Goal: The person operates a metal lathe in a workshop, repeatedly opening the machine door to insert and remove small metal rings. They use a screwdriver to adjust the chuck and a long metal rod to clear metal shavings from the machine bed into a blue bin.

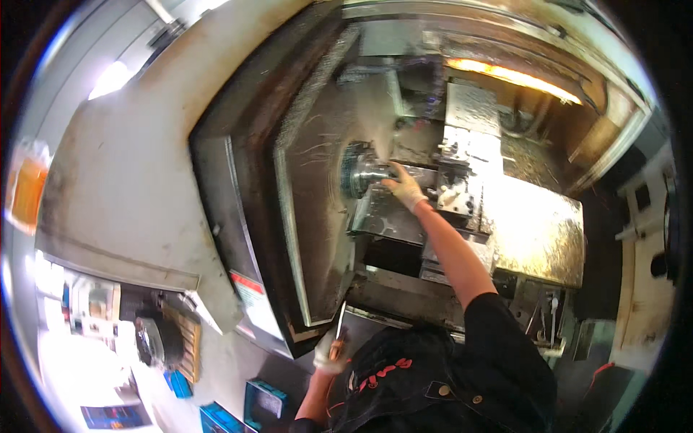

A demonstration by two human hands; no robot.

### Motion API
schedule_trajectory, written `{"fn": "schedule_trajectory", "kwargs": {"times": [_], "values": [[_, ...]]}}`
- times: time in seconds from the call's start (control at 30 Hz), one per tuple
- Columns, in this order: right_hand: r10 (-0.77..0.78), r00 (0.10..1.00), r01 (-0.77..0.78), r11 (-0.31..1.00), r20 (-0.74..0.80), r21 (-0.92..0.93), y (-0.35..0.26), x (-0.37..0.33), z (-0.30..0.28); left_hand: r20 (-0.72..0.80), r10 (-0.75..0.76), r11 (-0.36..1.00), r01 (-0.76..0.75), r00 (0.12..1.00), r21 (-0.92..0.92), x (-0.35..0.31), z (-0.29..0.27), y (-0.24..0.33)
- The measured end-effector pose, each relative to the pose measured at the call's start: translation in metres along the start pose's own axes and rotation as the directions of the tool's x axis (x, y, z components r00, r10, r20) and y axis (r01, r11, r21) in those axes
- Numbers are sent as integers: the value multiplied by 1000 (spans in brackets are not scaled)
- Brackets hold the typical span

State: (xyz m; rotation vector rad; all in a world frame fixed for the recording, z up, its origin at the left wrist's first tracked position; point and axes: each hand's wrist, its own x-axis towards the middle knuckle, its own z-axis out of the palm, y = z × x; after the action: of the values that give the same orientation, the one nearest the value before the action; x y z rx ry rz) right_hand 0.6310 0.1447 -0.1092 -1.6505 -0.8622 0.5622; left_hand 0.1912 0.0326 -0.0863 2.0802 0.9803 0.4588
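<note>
In a gloved grip near the lower middle, my left hand is closed around a hand tool with an orange-brown handle. Its slim metal shaft points up past the machine's front edge; the tip's shape is too small to tell. My right arm reaches into the lathe, where my gloved right hand has its fingers about the end of a shiny round metal workpiece. That piece sits in the dark chuck. Just right of the hand stands the tool post.
A sliding machine door rises left of the chuck. Bright, wet metal covers extend to the right. Wrenches lie by the lower right edge. Blue bins and a wooden pallet are on the floor at left.
</note>
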Motion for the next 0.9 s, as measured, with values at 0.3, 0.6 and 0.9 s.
{"fn": "schedule_trajectory", "kwargs": {"times": [0.3,0.6,0.9], "values": [[-28,998,35,992,-60,121,56,23,7,-284,158,776,59,946,628,-36,-217,39],[148,984,-136,983,-97,122,56,36,15,-188,231,870,-116,955,479,46,-282,73],[6,983,-27,993,-185,-114,42,26,30,-133,383,878,-315,914,360,51,-289,54]]}}
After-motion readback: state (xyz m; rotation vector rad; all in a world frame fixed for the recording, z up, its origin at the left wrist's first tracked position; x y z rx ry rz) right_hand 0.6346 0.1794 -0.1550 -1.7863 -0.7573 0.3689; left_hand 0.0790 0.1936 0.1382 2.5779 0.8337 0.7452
